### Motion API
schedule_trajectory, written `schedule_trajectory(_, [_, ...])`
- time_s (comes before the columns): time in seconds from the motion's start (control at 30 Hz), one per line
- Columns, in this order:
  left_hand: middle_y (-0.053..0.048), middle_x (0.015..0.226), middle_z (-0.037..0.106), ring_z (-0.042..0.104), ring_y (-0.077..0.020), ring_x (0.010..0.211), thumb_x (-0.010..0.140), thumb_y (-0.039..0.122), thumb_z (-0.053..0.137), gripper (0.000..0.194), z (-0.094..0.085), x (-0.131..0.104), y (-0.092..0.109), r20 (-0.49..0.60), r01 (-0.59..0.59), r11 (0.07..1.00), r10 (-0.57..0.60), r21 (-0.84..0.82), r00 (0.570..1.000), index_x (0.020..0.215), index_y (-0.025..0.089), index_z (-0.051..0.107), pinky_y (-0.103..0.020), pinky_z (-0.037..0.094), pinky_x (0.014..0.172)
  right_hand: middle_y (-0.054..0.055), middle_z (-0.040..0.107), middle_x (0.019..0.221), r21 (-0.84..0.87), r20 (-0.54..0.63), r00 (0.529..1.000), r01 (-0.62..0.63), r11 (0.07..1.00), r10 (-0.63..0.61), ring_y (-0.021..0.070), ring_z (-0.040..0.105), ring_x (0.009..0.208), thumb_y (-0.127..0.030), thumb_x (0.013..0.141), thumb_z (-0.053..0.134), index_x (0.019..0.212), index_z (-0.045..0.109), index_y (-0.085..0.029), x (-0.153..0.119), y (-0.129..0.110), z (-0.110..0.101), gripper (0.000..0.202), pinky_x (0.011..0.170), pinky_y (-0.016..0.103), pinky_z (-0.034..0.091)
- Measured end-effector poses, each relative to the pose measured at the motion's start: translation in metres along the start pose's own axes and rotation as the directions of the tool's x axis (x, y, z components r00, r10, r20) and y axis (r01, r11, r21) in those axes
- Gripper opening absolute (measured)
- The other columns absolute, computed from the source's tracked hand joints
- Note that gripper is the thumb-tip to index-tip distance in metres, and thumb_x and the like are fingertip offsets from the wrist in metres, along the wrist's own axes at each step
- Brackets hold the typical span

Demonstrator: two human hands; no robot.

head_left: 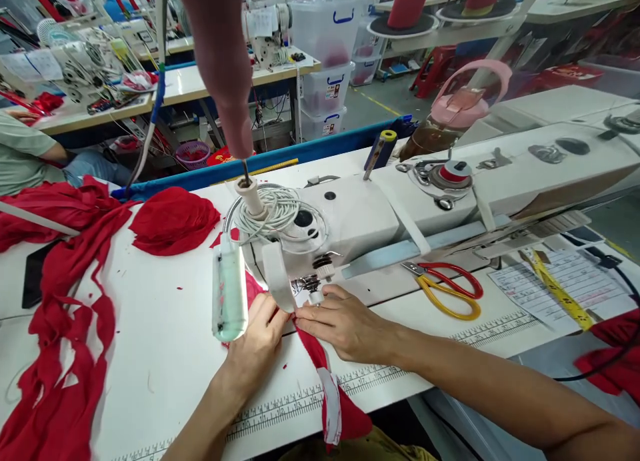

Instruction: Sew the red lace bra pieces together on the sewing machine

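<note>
A white sewing machine (350, 214) stands across the table, its needle area mostly hidden behind a white guard (278, 278). Just in front of that spot, my left hand (257, 331) and my right hand (345, 322) pinch a strip of red fabric (311, 344) between them. The strip hangs towards me over the table edge and carries a white band (331, 404) near its lower end. Close to my left hand glows a pale green lamp (230, 294). My fingertips are partly covered by the machine head.
Red-and-yellow scissors (450, 291) lie right of my right hand. Piles of red fabric (173, 220) cover the left side. A measuring tape (557, 291) rests on a paper sheet. A pink-lidded bottle (445, 118) stands behind the machine. Another person (30, 151) sits at far left.
</note>
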State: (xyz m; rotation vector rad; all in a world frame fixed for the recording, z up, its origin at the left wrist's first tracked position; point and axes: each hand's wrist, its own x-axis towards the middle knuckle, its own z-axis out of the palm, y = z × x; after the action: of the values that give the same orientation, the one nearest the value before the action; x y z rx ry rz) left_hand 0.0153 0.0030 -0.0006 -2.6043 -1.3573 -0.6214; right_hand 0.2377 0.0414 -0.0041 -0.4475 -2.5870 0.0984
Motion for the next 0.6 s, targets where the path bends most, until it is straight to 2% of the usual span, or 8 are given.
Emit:
schedule_trajectory(0.13, [-0.008, 0.097, 0.069, 0.06, -0.0185, 0.082, 0.086, -0.002, 0.046, 0.034, 0.0013, 0.0034, -0.0032, 0.015, 0.019, 0.996, -0.02, 0.082, 1.0, 0.105, 0.017, 0.067, -0.031, 0.046, 0.073, 0.01, 0.071, 0.115, -0.008, 0.085, 0.995, -0.055, 0.998, 0.055, 0.0208, 0.057, 0.105, 0.0, 0.087, 0.046, 0.124, 0.063, -0.011, 0.0018, 0.0017, 0.0006, 0.043, 0.1, 0.041, 0.034])
schedule_trajectory(0.23, [-0.009, 0.096, 0.068, 0.06, -0.0201, 0.087, 0.086, -0.002, 0.045, 0.035, -0.0011, 0.0047, -0.0012, -0.034, 0.042, 0.992, -0.038, 0.117, 0.999, 0.107, 0.016, 0.066, -0.033, 0.046, 0.078, 0.011, 0.069, 0.12, -0.013, 0.14, 0.987, -0.079, 0.997, 0.08, 0.0226, 0.054, 0.112, 0.0, 0.084, 0.049, 0.128, 0.062, -0.012, 0.0005, 0.0004, 0.0002, 0.047, 0.104, 0.044, 0.031])
schedule_trajectory(0.37, [-0.006, 0.091, 0.067, 0.059, -0.0218, 0.098, 0.084, -0.004, 0.049, 0.034, -0.0059, 0.0029, 0.0033, -0.145, 0.074, 0.993, -0.06, 0.092, 0.988, 0.105, 0.017, 0.066, -0.036, 0.045, 0.087, 0.008, 0.068, 0.123, 0.002, 0.073, 0.996, -0.049, 0.999, 0.049, 0.02, 0.053, 0.111, 0.002, 0.083, 0.048, 0.123, 0.063, -0.014, -0.0019, -0.0039, -0.0004, 0.046, 0.101, 0.041, 0.032])
schedule_trajectory(0.5, [-0.002, 0.085, 0.067, 0.058, -0.0177, 0.082, 0.083, -0.004, 0.05, 0.035, -0.0064, -0.0006, 0.0044, -0.069, 0.039, 0.995, -0.033, 0.088, 0.997, 0.104, 0.02, 0.066, -0.034, 0.045, 0.086, 0.005, 0.07, 0.113, 0.013, 0.049, 0.998, -0.031, 0.999, 0.03, 0.0182, 0.055, 0.104, 0.0, 0.086, 0.049, 0.116, 0.065, -0.015, -0.0022, -0.0065, 0.0002, 0.037, 0.101, 0.041, 0.03])
schedule_trajectory(0.6, [-0.001, 0.082, 0.066, 0.057, -0.0166, 0.078, 0.083, -0.004, 0.049, 0.037, -0.0062, -0.0019, 0.0038, -0.069, 0.033, 0.997, -0.028, 0.075, 0.997, 0.105, 0.021, 0.066, -0.034, 0.046, 0.084, 0.005, 0.07, 0.112, 0.017, 0.076, 0.997, -0.023, 1.0, 0.022, 0.0179, 0.056, 0.102, 0.0, 0.086, 0.05, 0.115, 0.065, -0.016, -0.0023, -0.0069, 0.0003, 0.036, 0.101, 0.041, 0.029])
